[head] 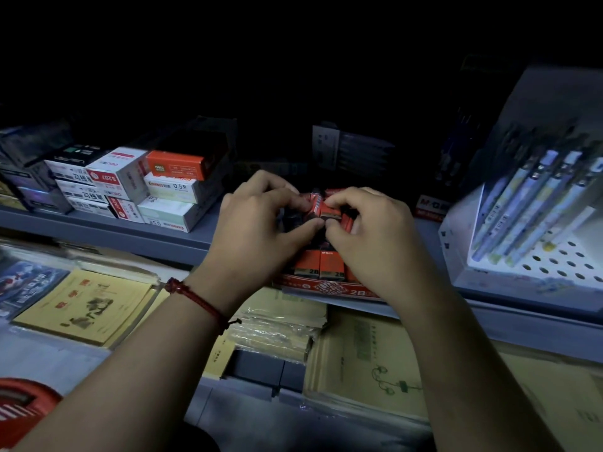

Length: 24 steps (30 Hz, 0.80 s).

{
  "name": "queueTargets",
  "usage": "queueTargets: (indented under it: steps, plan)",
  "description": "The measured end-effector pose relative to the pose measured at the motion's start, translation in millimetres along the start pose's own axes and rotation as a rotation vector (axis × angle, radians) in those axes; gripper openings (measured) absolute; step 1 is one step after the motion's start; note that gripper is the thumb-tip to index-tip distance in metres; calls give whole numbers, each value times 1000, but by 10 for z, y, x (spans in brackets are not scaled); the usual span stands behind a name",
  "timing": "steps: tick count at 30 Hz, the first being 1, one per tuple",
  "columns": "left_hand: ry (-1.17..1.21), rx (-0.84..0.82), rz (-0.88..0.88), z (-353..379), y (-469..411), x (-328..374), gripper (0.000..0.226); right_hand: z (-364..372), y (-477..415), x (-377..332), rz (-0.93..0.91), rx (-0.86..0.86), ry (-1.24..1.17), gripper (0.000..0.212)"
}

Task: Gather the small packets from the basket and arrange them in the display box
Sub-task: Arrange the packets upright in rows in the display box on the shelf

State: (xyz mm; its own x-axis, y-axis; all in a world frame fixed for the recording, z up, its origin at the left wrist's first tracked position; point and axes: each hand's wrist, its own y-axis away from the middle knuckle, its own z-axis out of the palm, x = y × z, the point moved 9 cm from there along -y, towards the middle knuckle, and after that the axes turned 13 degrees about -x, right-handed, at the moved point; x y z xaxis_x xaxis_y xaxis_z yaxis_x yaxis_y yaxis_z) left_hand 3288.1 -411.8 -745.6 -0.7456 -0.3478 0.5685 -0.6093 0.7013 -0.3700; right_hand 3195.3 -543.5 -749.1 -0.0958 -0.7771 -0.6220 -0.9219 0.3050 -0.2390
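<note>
Head view: left hand (261, 230) and right hand (375, 236), fingers curled tight, together pinch a cluster of small red packets (318, 207), number unclear, above the display box (326, 288); two upright packets (321, 264) show at its front.

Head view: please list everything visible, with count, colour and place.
packets: a handful, red and black, pinched between both hands above the display box; more stand inside it
display box: one, red, marked 2B, front edge of upper shelf
shelf: grey, upper tier
cartons: several, white and orange, stacked left on shelf
pen rack: one, white, right, holding pale pens
notebooks: yellow, lower tier, left
red container: one, bottom left corner, partly out of frame
bracelet: one, red, left wrist
left hand: fingers curled on packets
right hand: fingers curled on packets
</note>
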Motion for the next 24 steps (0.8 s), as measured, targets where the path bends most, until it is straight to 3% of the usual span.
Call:
queueTargets:
  steps: [8, 14, 24]
  plan:
    - [-163, -102, 82, 84, -4, 155, 41, -28, 21, 100, 19, -38, -176, 40]
    - [-189, -205, 127, 122, 14, 184, 54, -48, 63, 87, -39, -44, -175, 51]
    - [-17, -107, 164, 1, 53, 237, 50, -152, 158, 103, -136, -69, -467, 51]
